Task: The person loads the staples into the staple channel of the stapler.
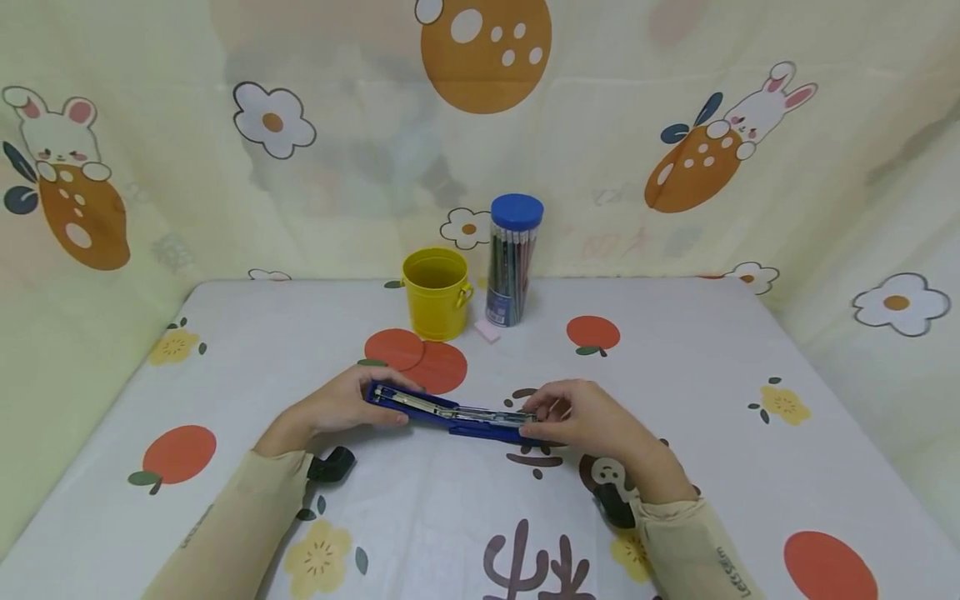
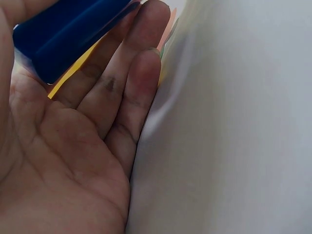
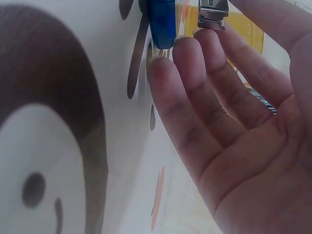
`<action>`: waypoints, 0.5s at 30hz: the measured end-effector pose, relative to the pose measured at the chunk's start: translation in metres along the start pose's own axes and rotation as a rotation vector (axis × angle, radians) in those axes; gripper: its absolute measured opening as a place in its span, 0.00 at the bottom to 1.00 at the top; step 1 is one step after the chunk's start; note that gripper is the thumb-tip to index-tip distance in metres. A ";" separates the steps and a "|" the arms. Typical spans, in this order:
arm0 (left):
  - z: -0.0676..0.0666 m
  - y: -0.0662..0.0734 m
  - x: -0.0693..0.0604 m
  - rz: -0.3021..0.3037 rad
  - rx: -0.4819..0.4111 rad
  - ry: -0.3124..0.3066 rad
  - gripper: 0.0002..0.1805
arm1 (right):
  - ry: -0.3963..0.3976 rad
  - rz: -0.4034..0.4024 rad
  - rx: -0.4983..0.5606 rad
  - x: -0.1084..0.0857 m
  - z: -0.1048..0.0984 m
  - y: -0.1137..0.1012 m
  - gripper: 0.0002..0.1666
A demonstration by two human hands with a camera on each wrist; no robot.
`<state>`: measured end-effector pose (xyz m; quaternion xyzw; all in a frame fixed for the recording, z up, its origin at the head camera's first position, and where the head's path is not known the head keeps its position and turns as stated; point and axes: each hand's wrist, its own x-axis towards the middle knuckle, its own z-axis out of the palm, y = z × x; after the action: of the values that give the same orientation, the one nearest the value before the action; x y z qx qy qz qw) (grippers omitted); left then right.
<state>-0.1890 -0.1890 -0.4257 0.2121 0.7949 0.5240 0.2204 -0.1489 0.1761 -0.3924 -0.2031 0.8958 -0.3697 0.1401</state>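
A blue stapler [image 1: 429, 408] is opened out above the table, with its metal staple rail [image 1: 491, 417] exposed. My left hand [image 1: 348, 406] grips the stapler's left end between thumb and fingers. In the left wrist view, a blue end of the stapler [image 2: 53, 41] lies across the upper palm side of that hand [image 2: 73, 126]. At the other end, my right hand [image 1: 581, 417] pinches the stapler by thumb and fingertips. The right wrist view has the rail's metal tip [image 3: 212, 14] and the blue base [image 3: 163, 24] at the right hand's [image 3: 234, 122] fingertips.
Behind the stapler stand a yellow bucket [image 1: 437, 304] and a clear tube of pencils with a blue lid [image 1: 512, 267]. Between them lies a small pink block [image 1: 487, 332]. A patterned cloth covers the table [image 1: 420, 508], and a printed curtain [image 1: 360, 192] hangs at the back.
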 end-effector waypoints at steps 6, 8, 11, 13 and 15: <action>0.001 0.003 0.001 0.022 -0.002 -0.004 0.21 | -0.014 0.018 0.020 -0.001 -0.001 0.000 0.23; 0.001 0.004 0.001 0.029 -0.010 -0.006 0.21 | -0.013 0.023 0.028 -0.001 -0.001 0.001 0.25; 0.000 0.006 0.001 0.037 -0.004 -0.005 0.21 | -0.012 0.035 0.052 -0.001 -0.001 0.001 0.29; 0.000 0.009 0.000 0.040 0.005 0.000 0.21 | -0.015 0.037 0.063 -0.001 -0.001 0.001 0.32; -0.001 0.012 0.000 0.044 0.032 0.005 0.21 | -0.016 0.036 0.074 -0.001 -0.002 0.001 0.34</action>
<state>-0.1880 -0.1853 -0.4140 0.2318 0.7989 0.5165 0.2033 -0.1488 0.1782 -0.3915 -0.1847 0.8840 -0.3982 0.1610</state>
